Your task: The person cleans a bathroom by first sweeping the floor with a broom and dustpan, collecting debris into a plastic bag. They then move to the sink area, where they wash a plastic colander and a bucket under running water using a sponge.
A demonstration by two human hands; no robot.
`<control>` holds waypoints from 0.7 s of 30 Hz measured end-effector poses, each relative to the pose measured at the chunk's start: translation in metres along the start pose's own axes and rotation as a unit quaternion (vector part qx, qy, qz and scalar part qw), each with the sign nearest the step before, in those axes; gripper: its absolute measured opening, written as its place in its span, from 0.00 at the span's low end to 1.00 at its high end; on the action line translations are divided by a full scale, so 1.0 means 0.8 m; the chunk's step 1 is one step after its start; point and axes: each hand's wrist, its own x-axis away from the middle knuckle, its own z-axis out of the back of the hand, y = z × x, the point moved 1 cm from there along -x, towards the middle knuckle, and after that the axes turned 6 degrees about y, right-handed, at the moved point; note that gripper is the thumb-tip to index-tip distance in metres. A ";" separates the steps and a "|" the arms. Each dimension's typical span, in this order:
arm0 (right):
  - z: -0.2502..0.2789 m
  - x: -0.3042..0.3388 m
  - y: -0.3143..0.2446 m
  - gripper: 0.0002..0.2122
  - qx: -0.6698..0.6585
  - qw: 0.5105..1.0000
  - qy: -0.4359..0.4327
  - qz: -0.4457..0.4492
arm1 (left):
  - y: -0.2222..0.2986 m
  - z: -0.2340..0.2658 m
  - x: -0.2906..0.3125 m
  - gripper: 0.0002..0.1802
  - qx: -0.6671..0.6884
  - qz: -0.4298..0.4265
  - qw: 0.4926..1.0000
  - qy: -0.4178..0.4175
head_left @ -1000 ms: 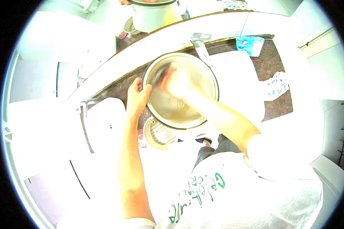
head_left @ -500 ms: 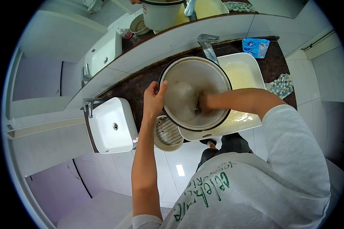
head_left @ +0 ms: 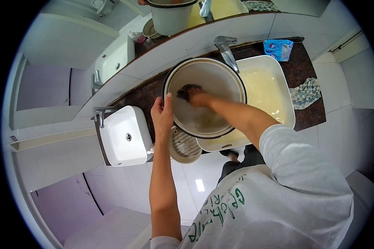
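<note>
A deep pot (head_left: 216,81) with a dark rim and pale grey inside is tilted over the counter and the edge of a white basin (head_left: 215,145). My left hand (head_left: 161,114) grips the pot's left rim, thumb on the inner edge. Inside the pot, my right hand (head_left: 198,98) presses a dark scouring pad (head_left: 188,90) against the inner surface, toward the left; its fingers are partly hidden by the pad. Cloudy yellowish water fills the basin to the right. Below the pot's left side sits a perforated pale steamer tray (head_left: 186,145).
A metal tap (head_left: 227,52) stands behind the pot. On the dark counter's right lie a blue packet (head_left: 278,50) and a crumpled checkered cloth (head_left: 305,93). To the left is a white sink (head_left: 131,124) with its own tap (head_left: 102,115). A mirror runs along the back.
My right hand has swept left and up inside the pot with the scouring pad, which now shows clearly. The pot has shifted slightly left, my left hand still on its rim.
</note>
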 end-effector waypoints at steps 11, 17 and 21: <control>0.036 0.068 -0.062 0.10 -0.355 0.792 -0.487 -0.099 | 0.001 -0.010 0.023 0.22 -0.017 -0.006 0.999 0.033; 0.148 -0.007 -0.078 0.10 -0.791 0.472 -0.022 -0.388 | 0.002 0.009 0.020 0.24 0.020 0.003 1.000 -0.013; 0.195 0.015 -0.119 0.09 -0.684 0.637 -0.074 -0.348 | -0.001 0.006 0.019 0.25 0.029 -0.009 0.999 -0.010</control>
